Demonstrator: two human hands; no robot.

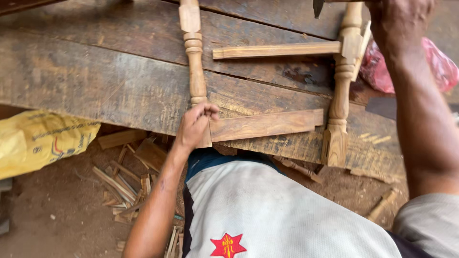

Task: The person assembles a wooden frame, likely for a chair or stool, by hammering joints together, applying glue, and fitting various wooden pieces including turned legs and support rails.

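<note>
Though heavily worn, scarred plank workbench [95,86].

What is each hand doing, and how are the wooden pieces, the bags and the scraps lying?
Left hand: gripping the left turned leg.
Right hand: raised, gripping a tool handle.
Left turned leg: flat on the workbench.
Right turned leg: flat, joined to two rails.
Lower rail: spanning both legs.
Upper rail: fixed at right leg only.
Yellow sack: slumped on ground.
Red bag: crumpled.
Wood scraps: scattered below.

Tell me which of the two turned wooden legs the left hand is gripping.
The left hand grips the left turned leg near its lower end. The right turned leg lies untouched there; the right hand is raised above its top.
</note>
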